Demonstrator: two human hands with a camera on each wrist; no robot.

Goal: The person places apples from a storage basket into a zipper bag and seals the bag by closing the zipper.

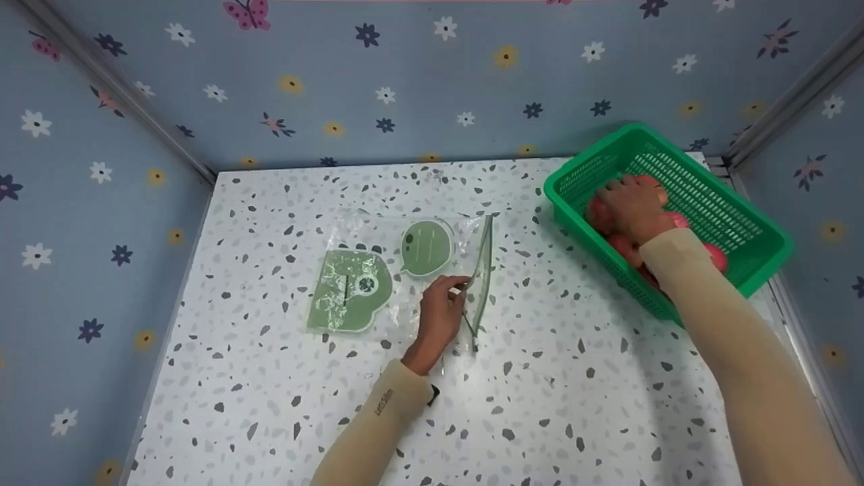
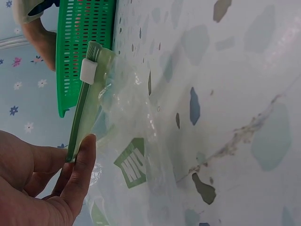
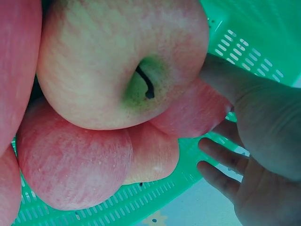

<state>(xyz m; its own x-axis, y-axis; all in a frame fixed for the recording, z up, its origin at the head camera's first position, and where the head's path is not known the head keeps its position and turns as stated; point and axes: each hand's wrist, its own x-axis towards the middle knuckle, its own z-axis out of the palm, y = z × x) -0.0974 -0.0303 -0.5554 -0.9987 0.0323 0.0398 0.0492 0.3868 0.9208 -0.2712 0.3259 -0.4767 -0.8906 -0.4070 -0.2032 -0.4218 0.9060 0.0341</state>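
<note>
Head cam: imo basket (image 1: pixel 709 196) could shift if R fingers (image 3: pixel 222 179) (spread by an apple (image 3: pixel 89 66) inside, can't tell if gripped) snag its rim; zip bag (image 1: pixel 403 297) left of basket might flop shut if L fingers (image 2: pixel 83 160), pinching its zip edge (image 2: pixel 81 113), slip. Count: 1 bench (image 1: pixel 540 412), 1 basket, 1 bag, 5+ apples, maybe more hidden.

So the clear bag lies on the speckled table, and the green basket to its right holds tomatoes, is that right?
They're apples, not tomatoes: the right wrist view shows one close up, dark stem and all. The clear bag does lie on the speckled table, with the green basket to its right.
</note>
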